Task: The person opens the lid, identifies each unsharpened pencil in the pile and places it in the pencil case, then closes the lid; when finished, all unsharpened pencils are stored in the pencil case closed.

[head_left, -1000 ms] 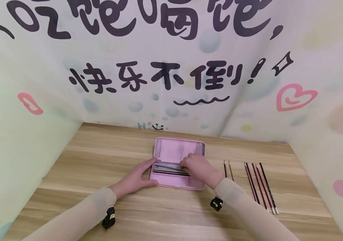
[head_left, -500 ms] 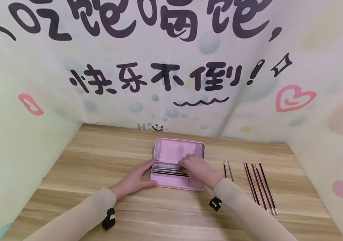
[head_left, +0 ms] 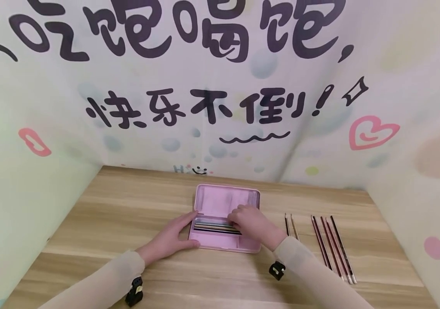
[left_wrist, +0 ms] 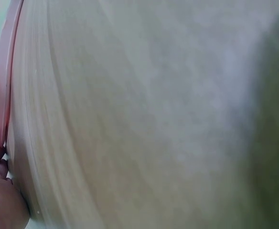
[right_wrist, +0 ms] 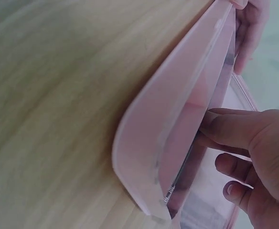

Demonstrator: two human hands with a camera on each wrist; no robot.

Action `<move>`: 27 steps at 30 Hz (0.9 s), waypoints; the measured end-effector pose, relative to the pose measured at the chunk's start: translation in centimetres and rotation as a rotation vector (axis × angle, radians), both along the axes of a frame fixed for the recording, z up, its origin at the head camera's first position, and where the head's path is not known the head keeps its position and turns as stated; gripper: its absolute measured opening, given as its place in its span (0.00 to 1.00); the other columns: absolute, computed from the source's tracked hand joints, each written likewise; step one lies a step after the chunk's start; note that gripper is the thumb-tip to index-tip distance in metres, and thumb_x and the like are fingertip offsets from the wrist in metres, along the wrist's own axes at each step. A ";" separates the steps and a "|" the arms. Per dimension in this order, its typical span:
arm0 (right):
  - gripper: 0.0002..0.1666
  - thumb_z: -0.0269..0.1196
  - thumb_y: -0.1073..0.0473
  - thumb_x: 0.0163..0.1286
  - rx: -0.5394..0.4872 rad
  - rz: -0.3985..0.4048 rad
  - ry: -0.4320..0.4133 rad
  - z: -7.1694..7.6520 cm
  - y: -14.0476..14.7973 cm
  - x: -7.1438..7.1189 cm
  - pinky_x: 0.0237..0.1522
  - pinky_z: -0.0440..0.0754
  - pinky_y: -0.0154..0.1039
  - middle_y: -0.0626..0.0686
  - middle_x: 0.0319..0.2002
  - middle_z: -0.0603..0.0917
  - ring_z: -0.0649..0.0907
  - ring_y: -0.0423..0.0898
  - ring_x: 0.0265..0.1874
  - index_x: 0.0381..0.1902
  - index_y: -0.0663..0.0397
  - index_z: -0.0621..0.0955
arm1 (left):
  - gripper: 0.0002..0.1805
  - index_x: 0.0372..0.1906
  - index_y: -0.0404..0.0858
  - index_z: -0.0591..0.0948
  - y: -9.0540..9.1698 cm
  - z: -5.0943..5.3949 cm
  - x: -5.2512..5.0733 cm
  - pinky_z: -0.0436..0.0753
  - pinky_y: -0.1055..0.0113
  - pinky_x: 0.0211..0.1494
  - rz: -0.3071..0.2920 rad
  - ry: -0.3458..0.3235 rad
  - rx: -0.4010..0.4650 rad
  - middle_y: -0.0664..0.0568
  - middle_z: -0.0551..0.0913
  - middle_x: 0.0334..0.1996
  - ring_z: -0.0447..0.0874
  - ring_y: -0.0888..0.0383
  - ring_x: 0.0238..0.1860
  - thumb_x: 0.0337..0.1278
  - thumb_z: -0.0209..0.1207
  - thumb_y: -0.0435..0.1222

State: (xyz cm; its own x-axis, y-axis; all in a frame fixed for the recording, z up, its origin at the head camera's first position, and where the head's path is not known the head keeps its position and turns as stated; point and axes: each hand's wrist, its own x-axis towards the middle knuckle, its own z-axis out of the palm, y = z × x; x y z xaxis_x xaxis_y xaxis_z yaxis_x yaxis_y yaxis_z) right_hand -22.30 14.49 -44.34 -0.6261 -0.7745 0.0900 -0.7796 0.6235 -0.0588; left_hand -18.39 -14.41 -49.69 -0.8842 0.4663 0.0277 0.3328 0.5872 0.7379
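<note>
An open pink pencil case (head_left: 215, 240) lies on the table, its lid (head_left: 213, 201) tipped back. Several pencils (head_left: 216, 228) lie side by side in its rear compartment. My left hand (head_left: 167, 242) grips the case's left side, thumb at the front corner and fingers near the hinge; the left wrist view shows the case edge (left_wrist: 1, 95) beside that hand (left_wrist: 3, 205). My right hand (head_left: 253, 225) reaches into the right part of the case. In the right wrist view its thumb and forefinger (right_wrist: 220, 126) pinch a dark pencil by the compartment wall, other fingers curled above the lid.
Two pencils (head_left: 293, 227) lie just right of the case, partly behind the right forearm. Farther right, several dark and red pencils (head_left: 332, 244) lie roughly parallel on the wooden table (head_left: 127, 201). A printed cloth wall (head_left: 158, 150) rises behind the table.
The slanted light-blue pencil in the case has come down in line with the others. Both hands stay at the case; the head view has tilted slightly upward.
</note>
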 end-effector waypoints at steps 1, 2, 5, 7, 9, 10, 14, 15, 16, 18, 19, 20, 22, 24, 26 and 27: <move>0.06 0.73 0.68 0.64 -0.007 -0.003 0.001 -0.1 0.0 0.1 0.38 0.84 0.39 0.47 0.30 0.88 0.83 0.45 0.31 0.32 0.53 0.86 | 0.51 0.81 0.38 0.63 0.0 0.0 0.0 0.62 0.36 0.78 -0.001 0.004 0.003 0.37 0.65 0.78 0.61 0.33 0.77 0.59 0.73 0.51; 0.06 0.73 0.69 0.64 -0.016 -0.005 0.002 -0.2 0.1 0.1 0.39 0.85 0.39 0.47 0.30 0.88 0.83 0.45 0.31 0.32 0.53 0.86 | 0.51 0.81 0.38 0.63 0.0 -0.1 0.1 0.62 0.36 0.78 -0.002 0.008 0.007 0.37 0.65 0.78 0.61 0.33 0.77 0.59 0.73 0.50; 0.06 0.73 0.68 0.65 -0.017 -0.014 0.002 -0.5 0.2 0.2 0.38 0.84 0.39 0.47 0.30 0.87 0.82 0.44 0.31 0.32 0.52 0.86 | 0.50 0.81 0.37 0.63 0.0 -0.1 0.1 0.62 0.35 0.78 -0.003 0.010 0.008 0.36 0.65 0.77 0.62 0.33 0.77 0.59 0.73 0.50; 0.06 0.73 0.67 0.65 -0.016 -0.012 -0.005 -0.7 0.2 0.3 0.38 0.84 0.38 0.46 0.30 0.87 0.82 0.43 0.31 0.32 0.52 0.86 | 0.51 0.81 0.37 0.63 0.0 -0.2 0.2 0.62 0.35 0.78 -0.008 -0.001 0.004 0.35 0.65 0.77 0.61 0.32 0.77 0.59 0.73 0.50; 0.06 0.72 0.66 0.67 -0.011 -0.009 -0.008 -0.9 0.2 0.3 0.37 0.84 0.38 0.46 0.30 0.86 0.82 0.43 0.30 0.32 0.52 0.85 | 0.51 0.81 0.37 0.62 0.0 -0.2 0.3 0.62 0.35 0.78 -0.011 -0.010 0.004 0.35 0.65 0.77 0.61 0.32 0.77 0.59 0.73 0.50; 0.06 0.72 0.66 0.67 -0.013 -0.006 -0.006 -1.0 0.2 0.3 0.37 0.84 0.38 0.46 0.30 0.86 0.81 0.43 0.30 0.32 0.52 0.85 | 0.51 0.81 0.37 0.63 0.0 -0.2 0.3 0.62 0.35 0.78 -0.010 -0.012 0.005 0.35 0.65 0.77 0.61 0.32 0.77 0.59 0.73 0.50; 0.06 0.73 0.66 0.66 -0.034 -0.005 0.007 -0.8 0.1 0.4 0.37 0.84 0.38 0.46 0.30 0.86 0.82 0.43 0.30 0.32 0.52 0.85 | 0.51 0.81 0.37 0.62 0.1 -0.3 0.3 0.62 0.36 0.78 -0.008 -0.013 0.006 0.35 0.65 0.78 0.61 0.33 0.77 0.60 0.73 0.50; 0.06 0.73 0.67 0.66 -0.036 -0.007 0.009 -0.8 0.1 0.4 0.37 0.84 0.39 0.46 0.30 0.86 0.82 0.44 0.30 0.32 0.52 0.85 | 0.51 0.81 0.37 0.62 0.1 -0.2 0.2 0.62 0.36 0.78 -0.009 -0.015 0.004 0.35 0.65 0.78 0.61 0.33 0.77 0.60 0.73 0.50; 0.06 0.73 0.67 0.65 -0.041 -0.009 0.010 -0.7 0.2 0.4 0.37 0.84 0.39 0.47 0.30 0.86 0.82 0.44 0.30 0.32 0.53 0.85 | 0.51 0.81 0.37 0.62 0.2 -0.2 0.2 0.62 0.36 0.78 -0.011 -0.016 0.003 0.35 0.64 0.78 0.61 0.33 0.77 0.60 0.73 0.50; 0.06 0.73 0.67 0.65 -0.039 -0.017 0.016 -0.5 0.2 0.4 0.37 0.84 0.40 0.47 0.30 0.86 0.82 0.44 0.31 0.33 0.54 0.86 | 0.51 0.81 0.37 0.62 0.4 -0.1 0.1 0.62 0.37 0.78 -0.010 -0.019 0.005 0.35 0.64 0.78 0.61 0.33 0.77 0.60 0.73 0.50; 0.06 0.73 0.67 0.65 -0.038 -0.019 0.015 -0.4 0.3 0.4 0.38 0.84 0.40 0.47 0.30 0.86 0.82 0.44 0.31 0.33 0.54 0.86 | 0.51 0.81 0.37 0.62 0.5 -0.1 0.0 0.62 0.37 0.78 -0.010 -0.022 0.006 0.36 0.64 0.78 0.60 0.33 0.77 0.60 0.73 0.49; 0.05 0.73 0.67 0.65 -0.033 -0.024 0.012 -0.4 0.3 0.3 0.38 0.85 0.40 0.47 0.30 0.86 0.82 0.44 0.31 0.33 0.54 0.86 | 0.50 0.81 0.38 0.62 0.5 0.0 0.0 0.62 0.37 0.78 -0.010 -0.024 0.007 0.36 0.64 0.78 0.60 0.33 0.77 0.60 0.73 0.49; 0.05 0.72 0.68 0.66 -0.032 -0.024 0.008 -0.4 0.3 0.3 0.39 0.85 0.40 0.47 0.30 0.86 0.83 0.45 0.32 0.34 0.55 0.86 | 0.50 0.82 0.38 0.62 0.6 0.0 0.0 0.61 0.36 0.78 -0.006 -0.030 0.009 0.36 0.64 0.78 0.60 0.33 0.78 0.60 0.73 0.50; 0.05 0.72 0.68 0.66 -0.032 -0.017 0.001 -0.5 0.4 0.3 0.40 0.85 0.40 0.48 0.31 0.86 0.83 0.45 0.32 0.34 0.55 0.86 | 0.51 0.82 0.39 0.62 0.5 0.0 0.1 0.61 0.36 0.78 0.002 -0.037 0.006 0.36 0.64 0.78 0.60 0.33 0.78 0.60 0.73 0.50; 0.05 0.72 0.68 0.66 -0.034 -0.002 0.000 -0.5 0.4 0.2 0.39 0.85 0.40 0.48 0.31 0.86 0.83 0.45 0.32 0.35 0.54 0.86 | 0.51 0.82 0.39 0.62 0.3 -0.1 0.1 0.61 0.36 0.78 0.008 -0.034 0.001 0.37 0.64 0.78 0.60 0.33 0.78 0.60 0.73 0.50; 0.05 0.72 0.68 0.65 -0.035 0.006 0.003 -0.6 0.4 0.2 0.39 0.85 0.40 0.48 0.31 0.86 0.83 0.45 0.32 0.35 0.54 0.86 | 0.51 0.82 0.39 0.62 0.2 -0.1 0.2 0.61 0.36 0.78 0.011 -0.030 0.000 0.37 0.64 0.78 0.60 0.33 0.77 0.59 0.73 0.50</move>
